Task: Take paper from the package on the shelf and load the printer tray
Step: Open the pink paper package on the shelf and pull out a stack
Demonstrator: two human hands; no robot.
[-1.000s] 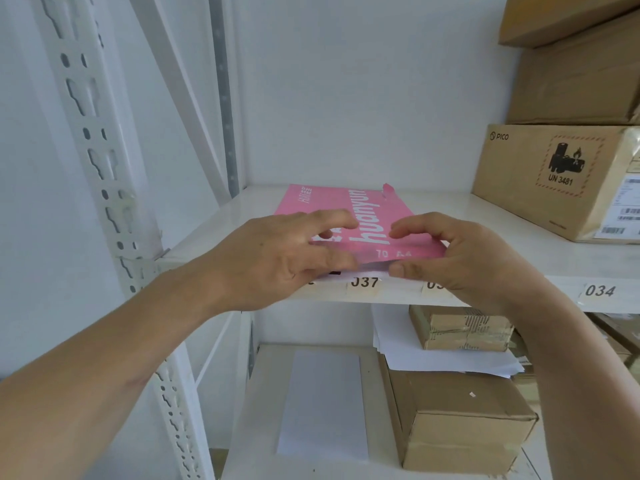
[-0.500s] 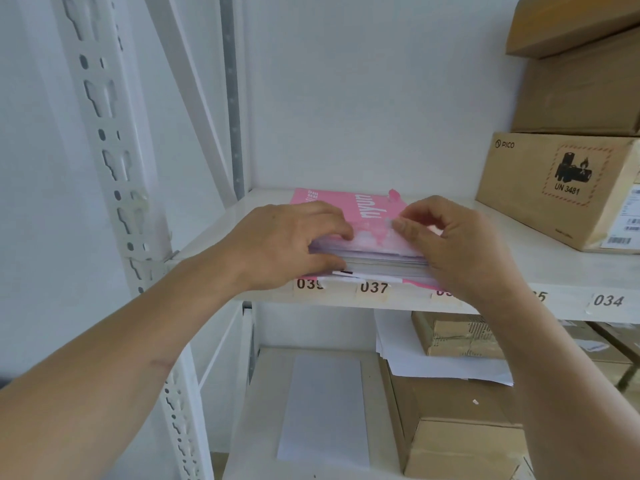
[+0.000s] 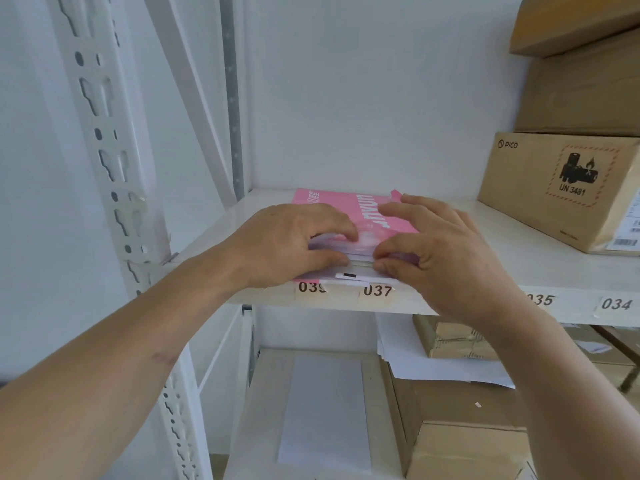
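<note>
A pink paper package [image 3: 349,207] lies flat on the white shelf [image 3: 540,268], its open end toward me. White sheets [image 3: 360,259] show at that open front edge. My left hand [image 3: 287,244] grips the left front of the stack, fingers on top under the lifted wrapper and thumb at the edge. My right hand [image 3: 436,251] pinches the right front of the sheets, thumb at the edge and fingers spread over the wrapper. No printer is in view.
Cardboard boxes [image 3: 561,185] are stacked at the right of the same shelf. Below, a lower shelf holds a white sheet [image 3: 325,414], loose paper [image 3: 415,362] and more boxes [image 3: 467,441]. A perforated white upright [image 3: 110,161] stands at left.
The wrapper's front edge has been lifted, exposing the white sheets. Both hands have moved from resting on the pink cover to gripping the stack's front edge.
</note>
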